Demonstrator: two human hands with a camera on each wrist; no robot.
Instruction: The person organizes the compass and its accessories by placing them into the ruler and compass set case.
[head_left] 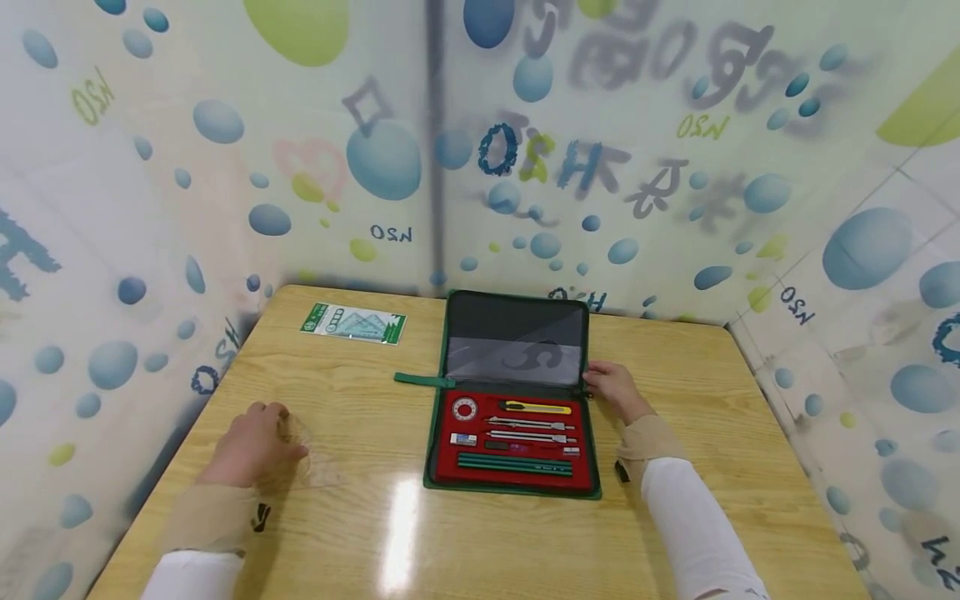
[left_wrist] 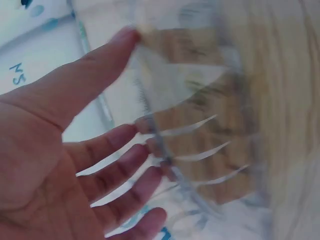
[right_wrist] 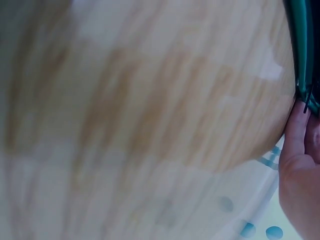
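Well, by the desk's (head_left: pixel 337 550) left edge the left grip (head_left: pixel 251 446) holds a clear ruled plastic piece (left_wrist: pixel 192 92) between thumb and fingers; thin and glossy, it might slip. Mid-desk lies an open zip case (head_left: pixel 517 318); a jolt from the right grip (head_left: pixel 618 390), touching its right edge, pinching or not I cannot tell, could loosen pencils (head_left: pixel 515 464) and compasses (head_left: pixel 528 436). Its strap (head_left: pixel 420 380) juts leftward, a possible snag. Beyond, near the far-left corner, lies a set-square packet (head_left: pixel 354 323).
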